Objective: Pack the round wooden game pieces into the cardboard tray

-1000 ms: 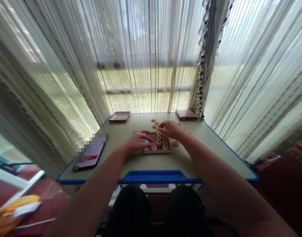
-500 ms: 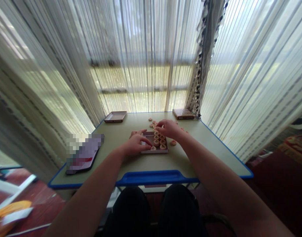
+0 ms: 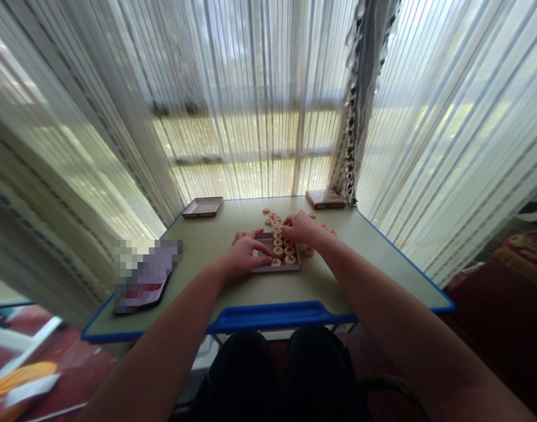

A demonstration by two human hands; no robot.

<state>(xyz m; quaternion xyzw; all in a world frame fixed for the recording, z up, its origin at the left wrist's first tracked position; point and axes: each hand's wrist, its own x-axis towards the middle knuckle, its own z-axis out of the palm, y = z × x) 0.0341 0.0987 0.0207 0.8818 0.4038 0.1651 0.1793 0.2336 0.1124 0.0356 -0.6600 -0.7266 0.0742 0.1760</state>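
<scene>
At the tray (image 3: 282,269), left hand (image 3: 244,256), right hand (image 3: 304,229).

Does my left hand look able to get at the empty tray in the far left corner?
Probably yes: the left hand rests on the box of wooden discs, and only bare table lies between it and the empty tray.
</scene>
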